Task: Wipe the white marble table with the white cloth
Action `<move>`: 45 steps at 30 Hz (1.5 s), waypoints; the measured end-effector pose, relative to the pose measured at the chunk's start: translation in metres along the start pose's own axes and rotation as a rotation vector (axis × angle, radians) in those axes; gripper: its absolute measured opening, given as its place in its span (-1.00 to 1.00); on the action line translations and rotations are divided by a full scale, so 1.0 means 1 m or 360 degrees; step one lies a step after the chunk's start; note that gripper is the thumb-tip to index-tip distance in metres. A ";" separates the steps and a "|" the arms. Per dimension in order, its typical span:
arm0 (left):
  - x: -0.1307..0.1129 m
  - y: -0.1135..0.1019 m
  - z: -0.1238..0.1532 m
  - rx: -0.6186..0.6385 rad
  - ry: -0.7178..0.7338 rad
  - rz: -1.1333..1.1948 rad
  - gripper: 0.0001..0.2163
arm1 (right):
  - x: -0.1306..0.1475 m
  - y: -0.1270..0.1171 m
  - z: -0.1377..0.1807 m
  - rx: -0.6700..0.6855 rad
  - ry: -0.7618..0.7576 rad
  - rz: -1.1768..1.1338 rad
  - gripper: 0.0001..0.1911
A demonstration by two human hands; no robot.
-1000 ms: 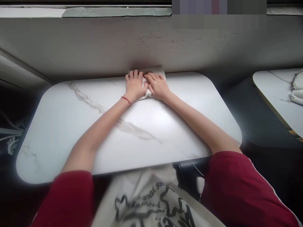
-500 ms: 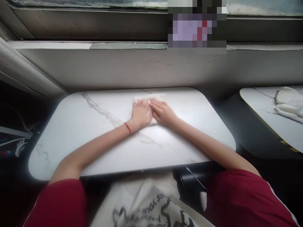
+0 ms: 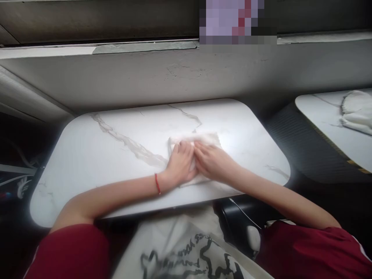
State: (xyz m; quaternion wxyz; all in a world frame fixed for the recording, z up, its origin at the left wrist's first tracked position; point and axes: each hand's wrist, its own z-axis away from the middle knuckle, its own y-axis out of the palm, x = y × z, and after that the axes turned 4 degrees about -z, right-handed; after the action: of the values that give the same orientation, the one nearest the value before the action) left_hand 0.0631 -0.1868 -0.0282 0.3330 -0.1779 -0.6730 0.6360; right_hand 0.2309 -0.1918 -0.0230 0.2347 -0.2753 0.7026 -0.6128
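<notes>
Nearest on my feed, lettered fabric (image 3: 180,252) shows below the near edge of the table (image 3: 87,155). Inside that edge, a little toward the right end, I see the left hand (image 3: 180,164) and right hand (image 3: 214,162) side by side, pressed onto a cloth (image 3: 200,137) lying on the table; I cannot tell whether they clench it. Past the far edge I see the wall (image 3: 130,81)

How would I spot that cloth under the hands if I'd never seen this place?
Find the big white table with grey veins. Slightly right of its centre, the left hand and right hand rest on a pale cloth. Both hands partly cover it, unlike the untouched white fabric on the neighbouring table at the far right.
</notes>
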 end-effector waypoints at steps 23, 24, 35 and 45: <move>0.085 0.036 -0.164 -0.0395 -0.0412 0.0368 -0.48 | -0.158 0.062 -0.106 -0.0485 0.0447 -0.0346 -0.44; 0.084 0.034 -0.161 -0.0388 -0.0400 0.0361 -0.48 | -0.155 0.062 -0.105 -0.0493 0.0454 -0.0354 -0.44; 0.005 -0.002 -0.108 -0.0203 -0.0224 0.0226 -0.41 | -0.110 0.044 -0.005 -0.0466 0.0314 -0.0348 -0.44; -0.093 -0.019 -0.021 -0.0230 0.0215 -0.0107 -0.43 | -0.007 0.020 0.123 -0.0396 0.0390 -0.0224 -0.24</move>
State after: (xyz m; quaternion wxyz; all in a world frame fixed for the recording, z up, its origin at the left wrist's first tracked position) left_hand 0.1472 -0.2348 -0.0307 0.3850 -0.2211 -0.6989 0.5608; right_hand 0.3161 -0.2756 -0.0599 0.0683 -0.2740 0.7752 -0.5651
